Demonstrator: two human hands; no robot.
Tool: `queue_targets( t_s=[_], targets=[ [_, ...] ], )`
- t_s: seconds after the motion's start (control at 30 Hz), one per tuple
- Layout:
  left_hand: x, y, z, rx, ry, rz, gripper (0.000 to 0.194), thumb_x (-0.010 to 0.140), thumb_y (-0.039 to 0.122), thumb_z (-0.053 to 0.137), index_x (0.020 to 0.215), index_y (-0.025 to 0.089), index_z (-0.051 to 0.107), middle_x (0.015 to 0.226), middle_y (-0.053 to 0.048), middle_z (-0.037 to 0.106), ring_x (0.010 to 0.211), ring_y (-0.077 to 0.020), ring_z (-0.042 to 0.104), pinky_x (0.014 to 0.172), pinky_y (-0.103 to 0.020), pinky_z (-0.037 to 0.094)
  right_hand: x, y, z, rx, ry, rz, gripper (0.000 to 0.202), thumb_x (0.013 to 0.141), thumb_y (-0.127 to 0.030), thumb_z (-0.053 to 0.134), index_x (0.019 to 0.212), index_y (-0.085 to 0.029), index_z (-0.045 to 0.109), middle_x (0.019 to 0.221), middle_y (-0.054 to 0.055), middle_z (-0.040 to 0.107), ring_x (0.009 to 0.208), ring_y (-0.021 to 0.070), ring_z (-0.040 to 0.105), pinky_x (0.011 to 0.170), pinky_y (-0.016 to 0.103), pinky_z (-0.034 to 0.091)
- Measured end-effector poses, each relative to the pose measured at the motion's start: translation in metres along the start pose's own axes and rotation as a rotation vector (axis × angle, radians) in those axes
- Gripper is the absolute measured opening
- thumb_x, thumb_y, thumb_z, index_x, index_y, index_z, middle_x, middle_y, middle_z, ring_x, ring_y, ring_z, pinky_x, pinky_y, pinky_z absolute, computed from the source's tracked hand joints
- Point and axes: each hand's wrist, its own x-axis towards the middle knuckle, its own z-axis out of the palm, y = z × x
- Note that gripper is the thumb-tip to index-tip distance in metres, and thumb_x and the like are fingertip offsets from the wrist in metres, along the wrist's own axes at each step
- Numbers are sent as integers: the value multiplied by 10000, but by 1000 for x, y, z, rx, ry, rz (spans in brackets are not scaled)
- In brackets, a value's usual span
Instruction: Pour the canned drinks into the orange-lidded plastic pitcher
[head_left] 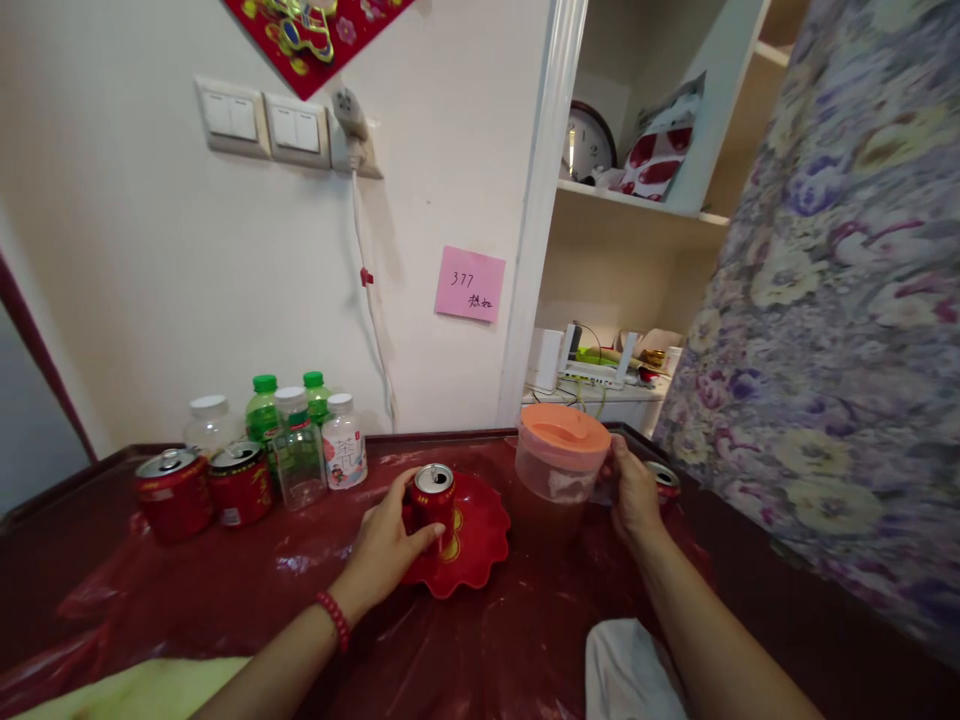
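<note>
My left hand (390,540) is wrapped round a red drink can (435,500) with an opened silver top. The can is upright over a red scalloped plate (480,540); whether its base rests on the plate is hard to tell. By its handle, my right hand (634,490) grips a clear plastic pitcher (555,480) with an orange lid (566,432). The pitcher is roughly level, to the right of the plate, and seems to be raised a little off the table. Behind my right hand another can (664,480) is partly hidden.
Two red cans (174,495) and several plastic bottles (300,450) stand at the left back against the wall. A white cloth (630,670) lies at the front right, a pale yellow cloth (150,690) at the front left. A floral curtain (825,350) hangs on the right.
</note>
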Motion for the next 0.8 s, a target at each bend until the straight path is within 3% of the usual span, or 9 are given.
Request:
queue_targets(
  t_s=[0.13, 0.3, 0.43, 0.63, 0.8],
  targets=[
    [2, -1, 1, 60, 16, -21, 811, 748, 348, 769, 1476, 194, 445, 1457, -148, 613, 1362, -340, 566, 1165, -507, 408, -1, 10, -1, 74, 49, 84, 438, 1027, -535, 586, 798, -163, 550, 632, -70, 447, 495, 72, 426, 471, 200, 402],
    [2, 0, 1, 142, 9, 10, 664, 766, 338, 761, 1379, 203, 546, 1407, -139, 642, 1321, -344, 581, 1137, -522, 409, -2, 12, 2, 118, 105, 127, 419, 1031, -511, 592, 804, -162, 536, 619, -86, 397, 450, 50, 326, 404, 173, 296],
    [0, 2, 0, 127, -4, 5, 712, 741, 373, 783, 1385, 195, 536, 1429, -143, 631, 1341, -361, 564, 1146, -534, 395, -4, 6, 11, 162, 143, 121, 439, 1034, -506, 589, 768, -168, 501, 596, -99, 338, 433, 43, 263, 380, 168, 232],
    [0, -1, -2, 50, -48, -20, 702, 775, 367, 736, 1416, 198, 506, 1390, -130, 671, 1311, -350, 597, 1144, -519, 406, -5, -3, 27, 175, 187, 103, 424, 1025, -454, 625, 743, -170, 485, 587, -104, 337, 431, 43, 280, 388, 167, 263],
    [0, -1, -2, 60, -9, -41, 706, 757, 352, 761, 1405, 193, 527, 1378, -128, 679, 1298, -357, 602, 1124, -516, 423, 0, -16, 34, 151, 174, 94, 480, 1016, -444, 642, 679, -183, 421, 552, -114, 297, 415, 44, 255, 385, 170, 253]
  ],
)
